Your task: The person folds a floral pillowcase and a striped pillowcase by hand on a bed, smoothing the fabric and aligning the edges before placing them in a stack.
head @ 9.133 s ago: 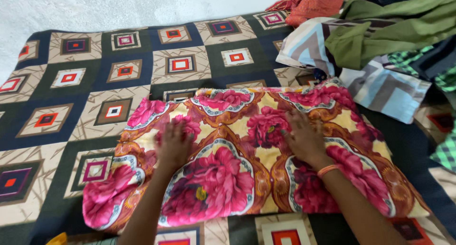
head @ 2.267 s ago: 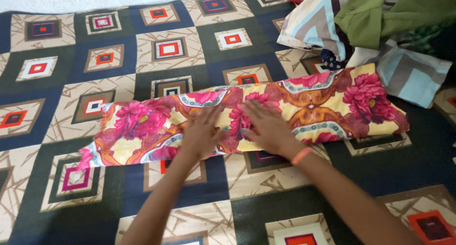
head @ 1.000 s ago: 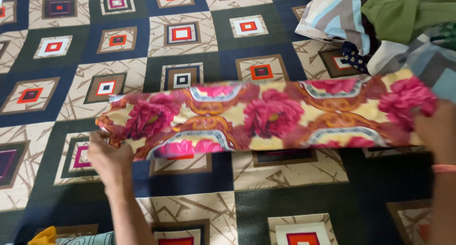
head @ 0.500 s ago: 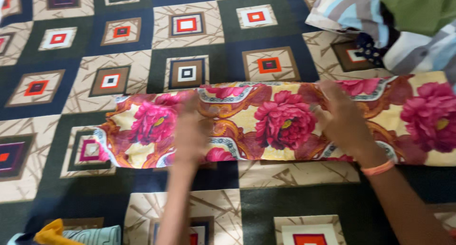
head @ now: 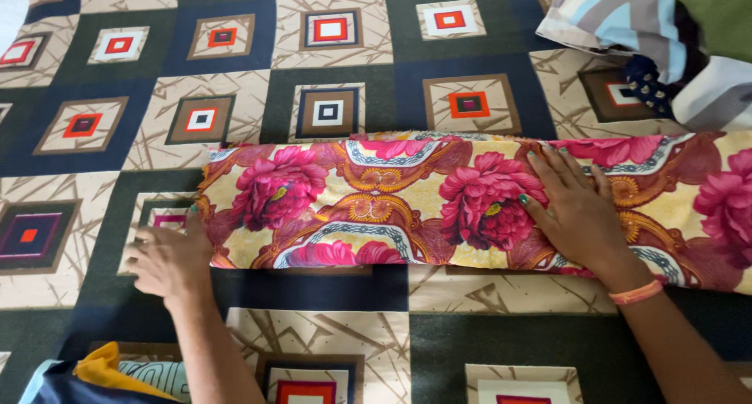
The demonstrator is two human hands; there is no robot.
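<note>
Cloth: the flowered cloth (head: pixel 376 204) lay as a long folded band across the middle of the frame, on the checked bedspread (head: pixel 329 44).
Right hand: the right hand (head: pixel 576 212) rested flat and open on the band, right of centre, fingers spread.
Left hand: the left hand (head: pixel 168 259) sat at the band's left end, fingers loosely curled at the edge; grip cannot be told.
Change: half a second before, both hands pressed the middle; the left had since moved out to the end.
Against the earliest frame: the cloth was then a wide panel, now a narrow strip.
Surroundings: a pile of clothes (head: pixel 666 36) filled the upper right.
</note>
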